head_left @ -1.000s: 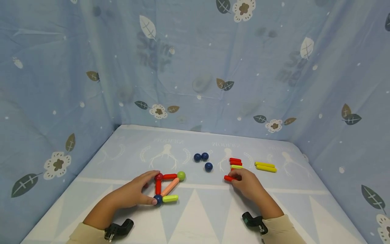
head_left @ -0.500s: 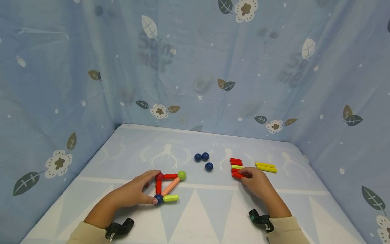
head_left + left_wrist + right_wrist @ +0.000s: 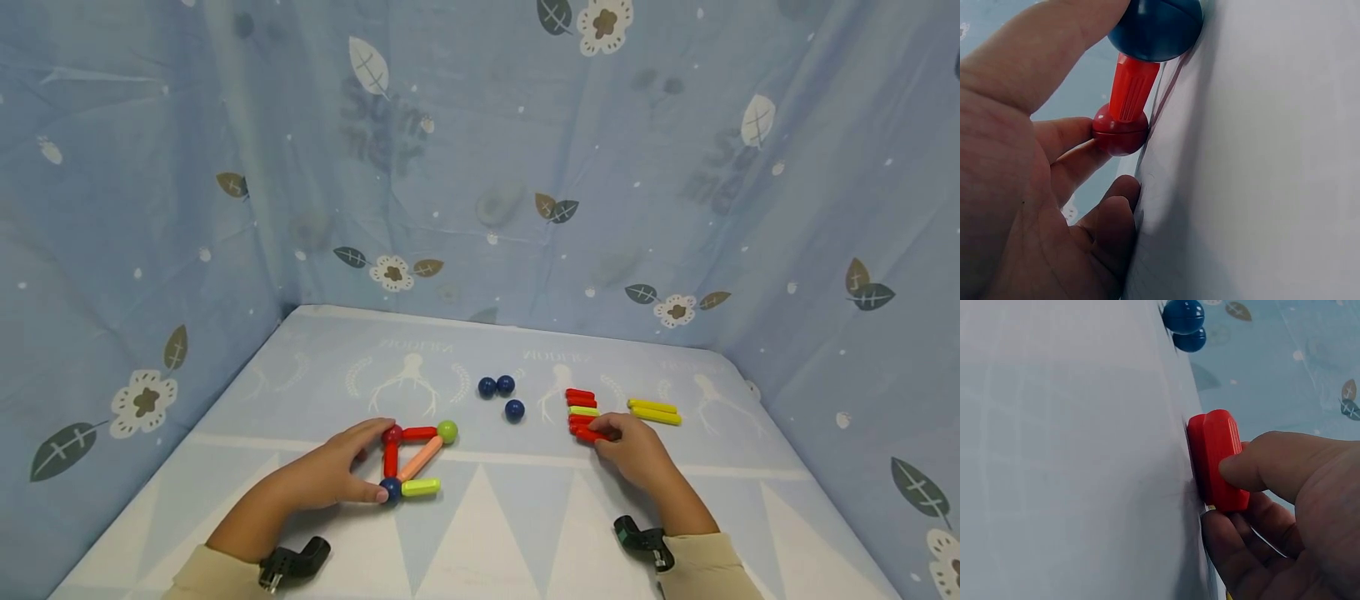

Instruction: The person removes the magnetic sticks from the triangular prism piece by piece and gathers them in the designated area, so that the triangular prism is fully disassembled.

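My left hand (image 3: 335, 468) spans one side of a magnetic ball-and-rod frame, thumb on a blue ball (image 3: 391, 489) and fingertips at a red ball (image 3: 392, 434). A red rod (image 3: 1132, 87) joins these two balls in the left wrist view. Another red rod (image 3: 419, 433) leads to a green ball (image 3: 447, 431), and an orange rod (image 3: 422, 459) runs diagonally. A lime rod (image 3: 422, 487) sticks out from the blue ball. My right hand (image 3: 636, 448) pinches a red magnetic rod (image 3: 1225, 456) at the near end of a row of short rods (image 3: 582, 411).
Three loose blue balls (image 3: 506, 385) lie behind the middle of the table (image 3: 480, 533). Two longer yellow rods (image 3: 655, 412) lie side by side right of the row. A patterned blue curtain (image 3: 480, 167) stands behind the table and at both sides.
My right hand has shifted right with the red rod, bringing it to the near end of the row. My left hand and the frame have stayed in place.
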Demonstrator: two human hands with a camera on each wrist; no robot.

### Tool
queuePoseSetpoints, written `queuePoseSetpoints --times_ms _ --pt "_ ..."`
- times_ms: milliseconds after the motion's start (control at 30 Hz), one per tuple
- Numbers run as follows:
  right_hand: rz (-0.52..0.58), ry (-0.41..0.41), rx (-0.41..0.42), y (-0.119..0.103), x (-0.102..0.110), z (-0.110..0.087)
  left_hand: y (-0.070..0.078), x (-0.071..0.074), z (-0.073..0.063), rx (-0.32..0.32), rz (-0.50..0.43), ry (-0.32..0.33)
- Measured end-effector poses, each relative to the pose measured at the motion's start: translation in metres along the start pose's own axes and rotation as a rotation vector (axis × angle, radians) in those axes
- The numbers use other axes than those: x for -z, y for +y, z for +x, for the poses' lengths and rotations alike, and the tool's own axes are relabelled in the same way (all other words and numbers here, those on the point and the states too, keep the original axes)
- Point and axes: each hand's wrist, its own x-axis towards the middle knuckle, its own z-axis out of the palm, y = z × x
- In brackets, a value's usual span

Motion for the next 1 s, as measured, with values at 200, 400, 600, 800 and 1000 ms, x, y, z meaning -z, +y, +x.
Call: queuePoseSetpoints --times_ms 200,400,600,800,1000 --pt "-0.003 0.011 0.004 -0.001 0.000 -0.001 0.002 0.001 0.000 -0.007 0.004 0.000" --pt "0.012 0.042 -0.008 -0.003 0.001 -0.002 0.003 0.002 0.001 -0.013 0.018 0.009" --pt "0.014 0.042 -0.033 -0.003 0.001 -0.003 0.002 0.000 0.000 -0.006 0.009 0.006" --pt "0.027 0.066 -0.033 -0.006 0.002 -0.005 0.003 -0.001 0.000 -0.001 0.013 0.008" --pt "0.082 0.102 0.037 -0.024 -0.002 -0.009 -0.001 0.001 0.001 -0.011 0.015 0.002"
